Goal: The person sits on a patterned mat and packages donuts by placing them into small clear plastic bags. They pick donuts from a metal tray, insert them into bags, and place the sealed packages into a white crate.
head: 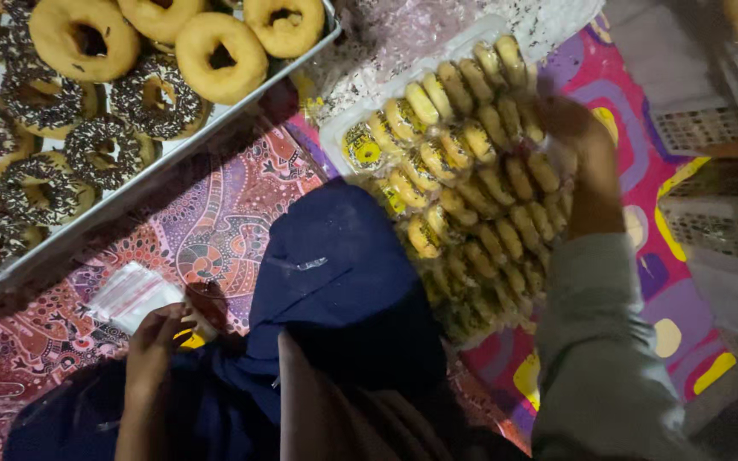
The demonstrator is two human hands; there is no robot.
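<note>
Clear plastic packs of small yellow pastries [471, 171] lie stacked and overlapping near the far right of the patterned mat [215, 222], rows of oval pieces showing through the wrap. Right hand [576, 128], in a grey sleeve [595, 341], rests on the right edge of the upper pack, fingers curled over that edge and gripping it; the fingertips are hidden behind the wrap. Left hand [154, 341] sits at the near left of the mat, fingers bent and touching the near edge of a small clear plastic bag [130, 294] lying flat there; a firm pinch cannot be confirmed. Something small and yellow [188, 339] shows just beside that hand; its kind is unclear. Dark blue cloth [335, 290] covers the near centre, between the two hands, and overlaps the left edge of the pastry packs. Metal tray [172, 154] runs diagonally along the far left edge of the mat, loaded with doughnuts: plain golden ones [219, 55] toward its far corner, chocolate-sprinkled ones [108, 149] nearer. Open mat: a strip between the tray's near rim and the blue cloth, and a pink and yellow patch to the right of the sleeve. White slotted crates [711, 222] stand close along the right edge.
</note>
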